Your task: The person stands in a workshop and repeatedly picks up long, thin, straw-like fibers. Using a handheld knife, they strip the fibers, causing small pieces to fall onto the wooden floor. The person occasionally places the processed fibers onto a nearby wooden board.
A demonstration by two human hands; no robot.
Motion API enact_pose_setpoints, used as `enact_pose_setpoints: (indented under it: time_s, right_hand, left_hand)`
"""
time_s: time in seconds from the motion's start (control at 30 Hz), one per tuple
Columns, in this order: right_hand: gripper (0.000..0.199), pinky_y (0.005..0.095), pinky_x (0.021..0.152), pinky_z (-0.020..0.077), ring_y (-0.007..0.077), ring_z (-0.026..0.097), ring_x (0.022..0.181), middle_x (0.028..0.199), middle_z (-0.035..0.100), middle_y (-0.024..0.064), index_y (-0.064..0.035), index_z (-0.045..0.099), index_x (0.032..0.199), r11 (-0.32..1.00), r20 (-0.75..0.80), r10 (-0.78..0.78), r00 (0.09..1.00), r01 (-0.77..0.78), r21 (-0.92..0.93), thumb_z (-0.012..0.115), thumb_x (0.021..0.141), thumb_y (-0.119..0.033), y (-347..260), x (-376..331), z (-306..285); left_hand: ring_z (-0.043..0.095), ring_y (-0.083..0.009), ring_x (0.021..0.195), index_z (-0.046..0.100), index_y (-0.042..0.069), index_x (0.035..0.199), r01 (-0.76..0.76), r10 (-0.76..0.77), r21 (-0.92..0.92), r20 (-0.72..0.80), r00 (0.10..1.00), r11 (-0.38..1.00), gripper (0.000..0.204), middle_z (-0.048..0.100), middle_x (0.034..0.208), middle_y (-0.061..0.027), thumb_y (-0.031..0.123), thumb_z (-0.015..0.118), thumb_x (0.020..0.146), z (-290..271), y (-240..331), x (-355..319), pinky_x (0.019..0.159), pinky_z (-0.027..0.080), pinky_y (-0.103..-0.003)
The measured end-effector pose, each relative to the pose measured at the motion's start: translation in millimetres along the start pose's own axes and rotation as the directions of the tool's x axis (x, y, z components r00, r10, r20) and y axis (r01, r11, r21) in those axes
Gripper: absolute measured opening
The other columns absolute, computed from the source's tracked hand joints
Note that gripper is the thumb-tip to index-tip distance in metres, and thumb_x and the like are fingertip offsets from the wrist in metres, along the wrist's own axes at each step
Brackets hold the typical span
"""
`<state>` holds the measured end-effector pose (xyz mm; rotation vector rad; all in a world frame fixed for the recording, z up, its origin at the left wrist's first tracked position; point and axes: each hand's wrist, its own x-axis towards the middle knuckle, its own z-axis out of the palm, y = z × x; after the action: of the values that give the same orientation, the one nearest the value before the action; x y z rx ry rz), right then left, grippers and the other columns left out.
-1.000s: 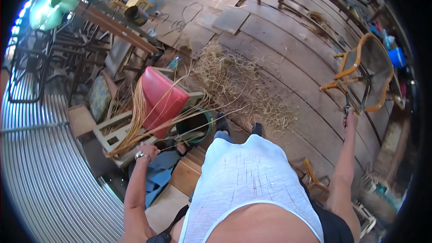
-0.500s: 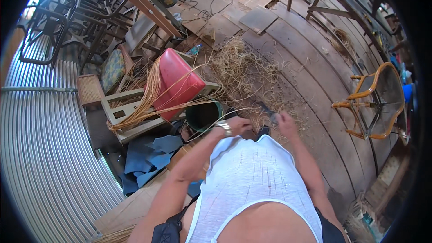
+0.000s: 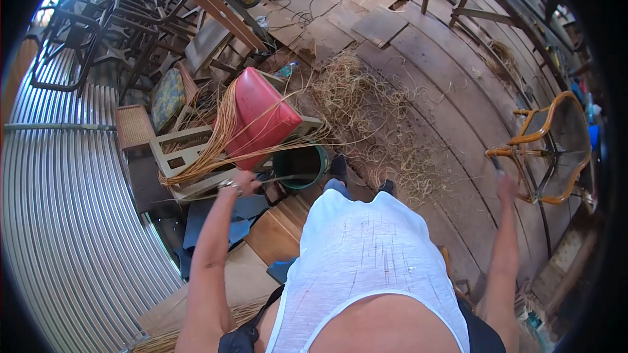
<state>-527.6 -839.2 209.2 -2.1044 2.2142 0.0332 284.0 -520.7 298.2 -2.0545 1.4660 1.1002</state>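
My left hand (image 3: 246, 184), with a metal watch on its wrist, is closed around a thin rattan strip (image 3: 292, 178). The strip runs past the green bucket (image 3: 325, 168), which holds something dark. Far out to the right, my right hand (image 3: 507, 187) is closed on a knife (image 3: 497, 164), its dark blade pointing away from me and seen nearly end-on. Just beyond my left hand stands a red padded seat (image 3: 265, 114) on a pale wooden frame (image 3: 196, 186). A bundle of long rattan strips (image 3: 219, 134) drapes over both.
Curly rattan shavings (image 3: 347, 88) cover the floor ahead of my feet. A rattan armchair (image 3: 546, 134) stands close to my right hand. Dark chair frames (image 3: 72, 46) are piled at the far left, beside a corrugated metal wall (image 3: 59, 222). Blue sheet scraps (image 3: 239, 212) lie below my left hand.
My hands have swung far apart from in front of my body. The left went left with the rattan strip, and the right went right with the knife.
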Motion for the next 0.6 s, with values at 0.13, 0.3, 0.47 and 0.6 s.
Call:
enact_pose_setpoints:
  time_s: [0.13, 0.3, 0.47, 0.6]
  right_hand:
    - [0.028, 0.0393, 0.063, 0.0443, 0.0254, 0.056, 0.069, 0.076, 0.06, 0.0145, -0.0027, 0.058, 0.09, 0.833, 0.135, -0.114, 0.984, 0.02, 0.554, 0.051, 0.092, -0.03, -198, -25, 14]
    - [0.028, 0.0347, 0.058, 0.0442, 0.0178, 0.054, 0.062, 0.067, 0.057, 0.0104, -0.0027, 0.057, 0.085, 0.524, 0.321, -0.389, 0.863, -0.079, 0.848, 0.055, 0.091, -0.03, -367, -97, -22]
    - [0.03, 0.0362, 0.059, 0.0448, 0.0198, 0.056, 0.061, 0.066, 0.058, 0.0125, -0.0033, 0.058, 0.085, 0.639, 0.228, -0.341, 0.912, 0.048, 0.767, 0.055, 0.091, -0.033, -322, -69, -42]
    - [0.031, 0.0409, 0.062, 0.0448, 0.0296, 0.058, 0.065, 0.07, 0.06, 0.0172, -0.003, 0.058, 0.085, 0.788, 0.226, -0.101, 0.969, -0.061, 0.613, 0.055, 0.09, -0.034, -195, -28, 6]
  left_hand:
    - [0.064, -0.0164, 0.062, 0.067, 0.004, 0.092, -0.273, 0.259, -0.368, -0.089, 0.962, 0.889, 0.026, 0.067, 0.07, -0.0079, 0.03, 0.059, 0.092, -5, 163, 67, 0.06, 0.051, -0.032]
    - [0.062, -0.0124, 0.062, 0.065, 0.002, 0.099, -0.403, 0.465, -0.698, -0.113, 0.878, 0.592, 0.029, 0.065, 0.072, -0.0064, 0.03, 0.059, 0.093, -22, 297, 65, 0.059, 0.051, -0.029]
    - [0.057, -0.0117, 0.062, 0.066, 0.004, 0.097, -0.48, 0.485, -0.492, -0.128, 0.865, 0.726, 0.026, 0.062, 0.068, -0.0034, 0.028, 0.058, 0.093, 8, 196, 82, 0.057, 0.047, -0.028]
    - [0.059, -0.0133, 0.061, 0.067, 0.006, 0.094, -0.219, 0.19, -0.453, -0.111, 0.976, 0.864, 0.02, 0.062, 0.066, -0.0053, 0.025, 0.06, 0.091, 30, 82, 50, 0.057, 0.048, -0.03]
